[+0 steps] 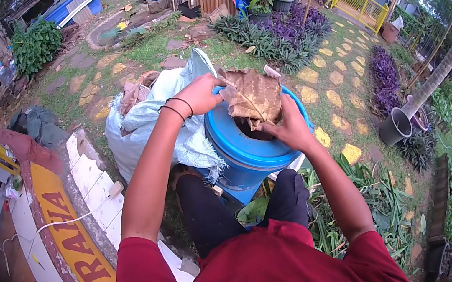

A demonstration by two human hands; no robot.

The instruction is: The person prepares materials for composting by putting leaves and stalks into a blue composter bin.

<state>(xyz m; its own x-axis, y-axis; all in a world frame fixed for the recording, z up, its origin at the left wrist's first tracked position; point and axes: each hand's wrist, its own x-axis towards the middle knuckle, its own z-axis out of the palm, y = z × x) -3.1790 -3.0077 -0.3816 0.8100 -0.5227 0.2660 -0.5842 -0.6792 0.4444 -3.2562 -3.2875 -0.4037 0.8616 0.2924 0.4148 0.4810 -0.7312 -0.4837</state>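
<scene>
A large brown dry leaf [256, 99] is held up over the opening in the lid of a blue barrel [245, 167]. My left hand [203, 93] pinches the leaf's left edge, its fingertips partly hidden behind it. Lower down, my right hand [290, 127] grips the leaf's right side, with the thumb near the stem end. Below the leaf, part of the dark round opening [254, 133] shows. Against the barrel's left side leans a pale woven sack [144, 132], its top open on more brown dry leaves [133, 95].
To the left runs a low tiled wall with a yellow lettered panel [71, 232] and a white cord [72, 219]. Cut green leaves [376, 199] lie at the right. Behind are stepping stones [309, 94], purple plants [303, 32] and a grey pot [395, 126].
</scene>
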